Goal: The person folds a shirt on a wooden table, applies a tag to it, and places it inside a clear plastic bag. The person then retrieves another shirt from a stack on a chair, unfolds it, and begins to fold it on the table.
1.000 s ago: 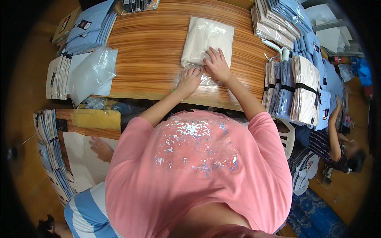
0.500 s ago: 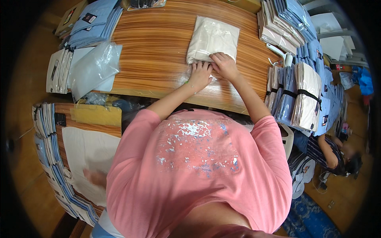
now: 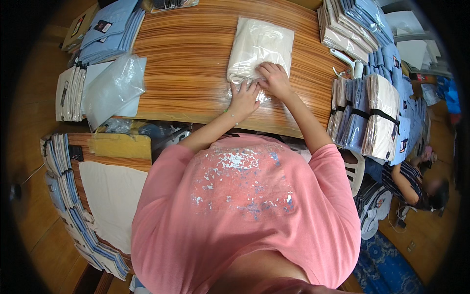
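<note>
A folded cream garment lies on the wooden table in front of me, inside a clear plastic bag. The bag's loose end is at the side nearest me. My left hand rests on that end, its fingers stretched out and a little apart. Close beside it, my right hand has bent fingers and the thumb on the plastic at the garment's near edge, closed on the bag. Its fingertips are partly hidden.
Bagged garments with black bands and a white tape dispenser stand at the right. Blue folded shirts and empty clear bags lie at the left. A cream cloth covers a lower table. Another person's arm shows at far right.
My left fingers have straightened and spread on the bag's end; my right hand has shifted slightly nearer me. Another person's blurred hand over the cream cloth has left view.
</note>
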The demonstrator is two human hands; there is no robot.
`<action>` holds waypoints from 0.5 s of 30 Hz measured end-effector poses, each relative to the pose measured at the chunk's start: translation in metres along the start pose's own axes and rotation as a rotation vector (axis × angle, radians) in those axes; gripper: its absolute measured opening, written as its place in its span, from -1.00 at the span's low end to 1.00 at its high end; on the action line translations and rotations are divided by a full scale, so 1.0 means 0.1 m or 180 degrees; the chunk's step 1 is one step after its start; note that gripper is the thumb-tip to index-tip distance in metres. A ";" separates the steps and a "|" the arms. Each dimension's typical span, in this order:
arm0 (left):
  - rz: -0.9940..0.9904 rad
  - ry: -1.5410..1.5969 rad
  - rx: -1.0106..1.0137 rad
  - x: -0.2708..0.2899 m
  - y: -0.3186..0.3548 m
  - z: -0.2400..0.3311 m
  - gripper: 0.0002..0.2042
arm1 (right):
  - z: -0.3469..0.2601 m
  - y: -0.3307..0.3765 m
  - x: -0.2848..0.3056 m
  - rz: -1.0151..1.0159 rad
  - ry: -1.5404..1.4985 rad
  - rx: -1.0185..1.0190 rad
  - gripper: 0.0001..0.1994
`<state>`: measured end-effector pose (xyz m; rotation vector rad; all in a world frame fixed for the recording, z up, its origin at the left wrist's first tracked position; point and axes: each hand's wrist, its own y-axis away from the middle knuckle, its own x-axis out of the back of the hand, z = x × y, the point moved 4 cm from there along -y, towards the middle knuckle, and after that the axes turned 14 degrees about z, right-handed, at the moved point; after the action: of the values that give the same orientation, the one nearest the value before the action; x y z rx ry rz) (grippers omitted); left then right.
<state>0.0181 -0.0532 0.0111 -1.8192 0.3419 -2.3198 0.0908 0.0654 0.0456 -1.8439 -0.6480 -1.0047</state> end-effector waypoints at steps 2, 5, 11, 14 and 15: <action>0.0026 0.0166 0.0020 -0.01 0.05 -0.04 -0.43 | 0.01 0.01 -0.04 -0.0044 -0.0066 -0.0161 -0.61; -0.0130 0.0312 -0.0019 0.05 0.13 -0.07 -0.41 | 0.07 0.03 -0.05 0.0026 -0.0154 -0.0305 -0.61; -0.0967 0.0472 0.0053 0.53 0.40 -0.27 -0.42 | -0.39 0.24 0.22 0.0692 0.0321 -0.0217 -0.66; -0.2067 0.1261 0.0265 0.86 0.03 -0.42 -0.54 | -0.68 0.51 -0.05 0.0597 -0.0120 -0.0193 -0.69; -0.2149 0.1543 0.0279 0.92 -0.16 -0.52 -0.58 | -0.81 0.49 -0.15 0.0497 -0.0369 -0.0108 -0.71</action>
<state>-0.0537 -0.0598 0.0890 -1.4525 -0.3835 -3.1583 0.0902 -0.0295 0.0304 -1.9612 -0.5485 -0.8161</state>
